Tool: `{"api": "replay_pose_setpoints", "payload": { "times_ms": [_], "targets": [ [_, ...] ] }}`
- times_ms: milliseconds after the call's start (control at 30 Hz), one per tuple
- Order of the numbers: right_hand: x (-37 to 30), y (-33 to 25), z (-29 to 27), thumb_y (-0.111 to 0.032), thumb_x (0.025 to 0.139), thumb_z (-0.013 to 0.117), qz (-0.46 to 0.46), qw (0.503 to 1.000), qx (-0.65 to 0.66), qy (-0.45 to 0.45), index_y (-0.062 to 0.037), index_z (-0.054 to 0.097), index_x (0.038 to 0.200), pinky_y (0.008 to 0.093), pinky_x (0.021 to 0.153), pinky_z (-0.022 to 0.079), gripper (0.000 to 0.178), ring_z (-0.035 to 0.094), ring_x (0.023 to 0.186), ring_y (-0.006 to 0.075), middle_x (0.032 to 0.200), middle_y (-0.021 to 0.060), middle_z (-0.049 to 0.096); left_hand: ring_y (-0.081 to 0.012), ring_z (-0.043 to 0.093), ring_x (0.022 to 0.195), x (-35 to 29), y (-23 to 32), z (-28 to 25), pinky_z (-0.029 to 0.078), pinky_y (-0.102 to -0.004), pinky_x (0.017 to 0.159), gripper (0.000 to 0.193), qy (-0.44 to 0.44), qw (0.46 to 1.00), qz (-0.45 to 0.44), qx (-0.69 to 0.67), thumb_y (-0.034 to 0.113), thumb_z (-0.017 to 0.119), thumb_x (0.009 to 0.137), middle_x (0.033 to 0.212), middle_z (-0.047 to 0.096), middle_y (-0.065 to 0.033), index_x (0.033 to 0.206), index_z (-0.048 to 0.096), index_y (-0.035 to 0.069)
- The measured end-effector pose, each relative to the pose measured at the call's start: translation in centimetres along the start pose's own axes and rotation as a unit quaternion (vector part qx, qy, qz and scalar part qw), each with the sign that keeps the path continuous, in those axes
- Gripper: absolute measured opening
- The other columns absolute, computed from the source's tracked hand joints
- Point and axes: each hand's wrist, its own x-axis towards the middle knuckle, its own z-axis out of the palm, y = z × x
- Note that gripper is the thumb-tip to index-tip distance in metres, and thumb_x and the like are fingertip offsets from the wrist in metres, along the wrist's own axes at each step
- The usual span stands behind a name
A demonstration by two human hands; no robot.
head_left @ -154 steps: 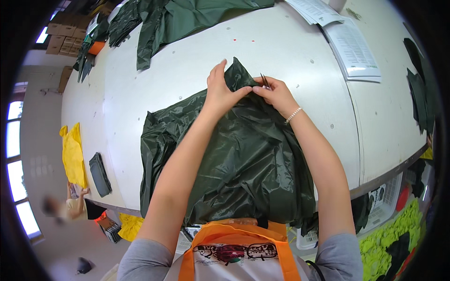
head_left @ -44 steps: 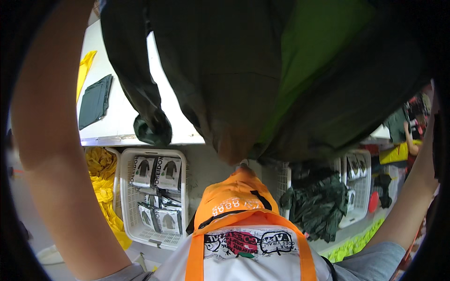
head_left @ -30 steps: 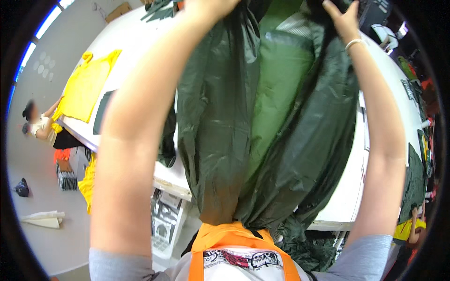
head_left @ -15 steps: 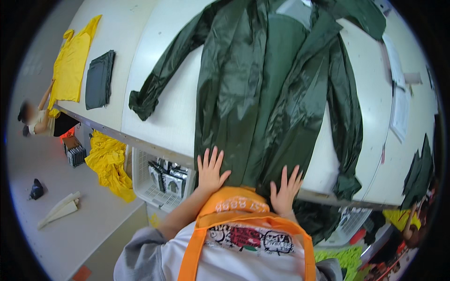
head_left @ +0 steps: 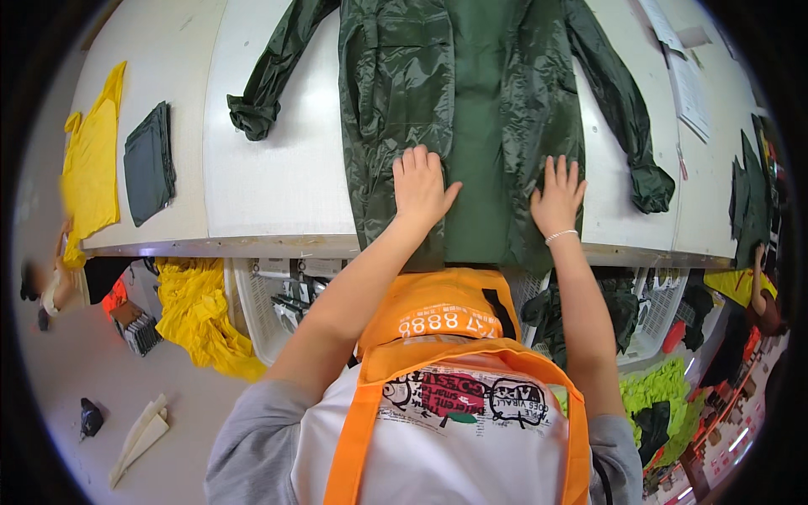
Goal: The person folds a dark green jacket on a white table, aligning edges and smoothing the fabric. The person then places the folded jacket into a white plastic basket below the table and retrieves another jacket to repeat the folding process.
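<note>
Dark green, shiny, crinkly stuff: that's the coat (head_left: 400,84), and it's lying on the white table (head_left: 278,185) right in front of the person, hem just over the near edge by the orange apron (head_left: 438,307). About a second ago it was up in the air between both hands; now it's down, and the hands have slid up from the hem onto the two front panels. So the work has gone from a hanging armful to a laid-out piece with both palms on it.

Left hand (head_left: 421,189): fingers close together, thumb stuck out. Right hand (head_left: 560,198): fingers a bit spread, thumb out too. Neither looks to be pinching anything.

The panels sit apart, with a smoother, duller green strip (head_left: 477,126) between them. Sleeves angle out either side, ropey and creased, ending in bunched cuffs (head_left: 252,116). Off left there's a neat, flat dark stack (head_left: 149,164) beside a limp yellow garment (head_left: 97,164).
</note>
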Motion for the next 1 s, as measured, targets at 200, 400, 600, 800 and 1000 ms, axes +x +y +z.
{"api": "replay_pose_setpoints", "payload": {
  "times_ms": [200,400,600,800,1000],
  "targets": [
    [-1.6,-4.1,-2.5,-0.011,0.084,0.058,-0.055,0.932,0.349,0.085,-0.0057,0.06,0.116,0.0428,0.097,0.038,0.032,0.049,0.116,0.0317,0.122,0.0184,0.055,-0.0251,0.064,0.078,-0.6,-3.6,-2.7,0.049,-0.0358,0.069,0.015,-0.1,0.88,-0.187,-0.425,0.012,0.056,0.088,0.091,0.067,-0.0115,0.094,0.062,0.0],
    [-3.0,-12.7,-2.3,-0.019,0.088,0.06,-0.051,0.751,0.653,-0.078,-0.0013,0.061,0.107,0.028,0.067,0.05,0.025,0.06,0.085,0.0175,0.095,0.0115,0.064,-0.0147,0.061,0.091,-3.5,-4.4,-3.4,0.049,-0.0293,0.083,0.014,-0.125,0.569,-0.24,-0.777,0.007,0.05,0.093,0.102,0.063,-0.0047,0.106,0.056,0.003],
    [-3.5,-13.2,-3.3,-0.019,0.088,0.063,0.004,0.705,0.698,-0.121,-0.0012,0.055,0.11,0.0249,0.07,0.049,0.029,0.06,0.084,0.0141,0.092,0.0061,0.062,-0.0187,0.061,0.097,-4.6,-3.6,-3.3,0.049,-0.0318,0.086,0.021,-0.059,0.507,-0.237,-0.826,0.013,0.043,0.097,0.106,0.063,-0.0077,0.111,0.056,0.003],
    [-2.7,-13.5,-3.7,-0.017,0.089,0.062,-0.003,0.541,0.777,-0.32,-0.005,0.056,0.089,0.0212,0.064,0.045,0.014,0.054,0.067,0.005,0.073,-0.0033,0.056,-0.0159,0.061,0.093,-4.3,-1.3,-5.3,0.049,-0.0291,0.083,0.024,0.003,0.514,-0.278,-0.811,0.02,0.049,0.095,0.104,0.064,-0.0051,0.112,0.057,0.004],
    [-3.1,-12.6,-4.3,-0.022,0.089,0.063,-0.029,0.646,0.741,-0.18,-0.0009,0.055,0.103,0.0226,0.065,0.047,0.026,0.057,0.074,0.0093,0.087,0.0024,0.06,-0.013,0.061,0.092,-4.1,-2.0,-2.8,0.048,-0.026,0.082,0.02,0.013,0.6,-0.203,-0.774,0.011,0.054,0.093,0.102,0.065,-0.0041,0.111,0.059,0.004]
  ]
}}
